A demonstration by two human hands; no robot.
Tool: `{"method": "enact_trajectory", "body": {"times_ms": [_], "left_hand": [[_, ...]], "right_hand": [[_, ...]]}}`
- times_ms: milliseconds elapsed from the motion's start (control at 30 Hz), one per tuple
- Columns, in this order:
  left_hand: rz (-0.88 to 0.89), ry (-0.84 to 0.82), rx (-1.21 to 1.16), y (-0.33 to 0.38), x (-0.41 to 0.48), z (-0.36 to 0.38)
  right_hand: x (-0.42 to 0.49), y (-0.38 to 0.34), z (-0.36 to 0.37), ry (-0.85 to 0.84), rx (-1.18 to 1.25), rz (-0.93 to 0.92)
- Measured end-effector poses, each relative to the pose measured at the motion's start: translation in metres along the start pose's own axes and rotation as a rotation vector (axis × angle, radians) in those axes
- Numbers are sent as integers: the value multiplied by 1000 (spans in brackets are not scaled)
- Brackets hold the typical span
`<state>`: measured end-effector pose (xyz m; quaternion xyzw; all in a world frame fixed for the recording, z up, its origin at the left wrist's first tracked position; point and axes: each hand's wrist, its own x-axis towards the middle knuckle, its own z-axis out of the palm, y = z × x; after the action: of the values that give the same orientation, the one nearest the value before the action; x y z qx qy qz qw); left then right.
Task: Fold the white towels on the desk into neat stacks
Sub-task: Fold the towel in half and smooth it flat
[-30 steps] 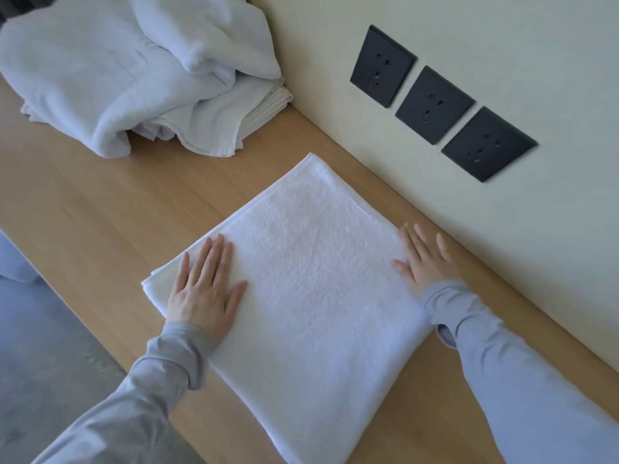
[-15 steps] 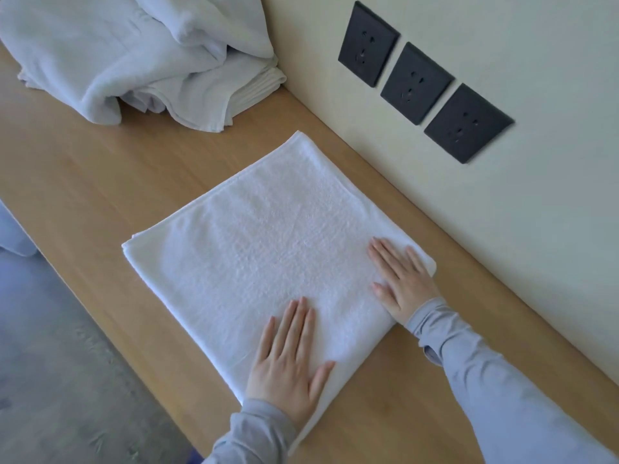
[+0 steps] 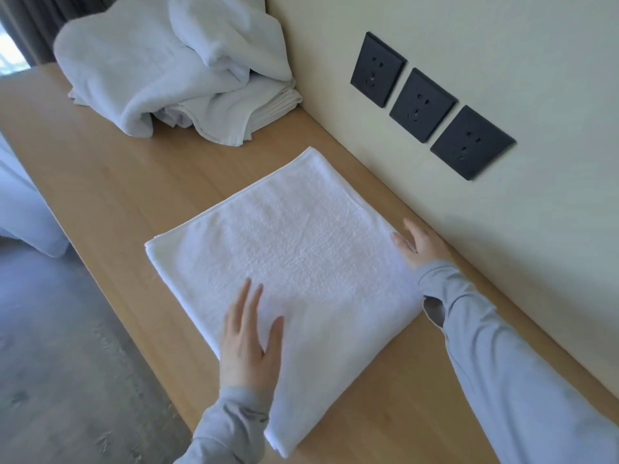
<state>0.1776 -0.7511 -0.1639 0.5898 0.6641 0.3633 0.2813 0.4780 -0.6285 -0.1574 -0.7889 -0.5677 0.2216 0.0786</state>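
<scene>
Grey floor (image 3: pixel 50 346) at far left, then wood desk (image 3: pixel 110 182) with heaped towels (image 3: pixel 160 72) at the back. Mid-desk, folded towel (image 3: pixel 294 262); left hand (image 3: pixel 248 343) flat, released; right hand (image 3: pixel 420 246) open at its wall-side edge. Wall (image 3: pixel 502 45), three dark sockets (image 3: pixel 422 105).

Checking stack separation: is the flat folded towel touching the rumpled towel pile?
Apart. The head view shows a bare strip of desk between the folded towel and the rumpled towel pile behind it.

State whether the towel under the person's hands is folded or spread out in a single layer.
Folded. The towel lies flat as a thick rectangle, with stacked layers showing along its left edge and near corner.
</scene>
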Motion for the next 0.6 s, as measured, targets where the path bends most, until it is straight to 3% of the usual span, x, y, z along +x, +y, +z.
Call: {"method": "enact_trajectory", "body": {"times_ms": [100,167,200,300,433,600], "left_hand": [[-677,348,-160,-4,29,-26],[-1016,351,-328,-14,41,-33],[-1093,310,-411,-19,43,-33],[-1130,163,-474,-25,41,-29],[-1114,121,-495,-33,49,-30],[-801,208,-392,-31,53,-34]], "right_hand": [[25,-31,2,-142,172,85],[40,-46,7,-189,182,138],[47,-51,9,-192,190,159],[64,-58,11,-256,223,223],[74,-58,9,-360,127,258],[49,-57,-14,-266,126,176]]}}
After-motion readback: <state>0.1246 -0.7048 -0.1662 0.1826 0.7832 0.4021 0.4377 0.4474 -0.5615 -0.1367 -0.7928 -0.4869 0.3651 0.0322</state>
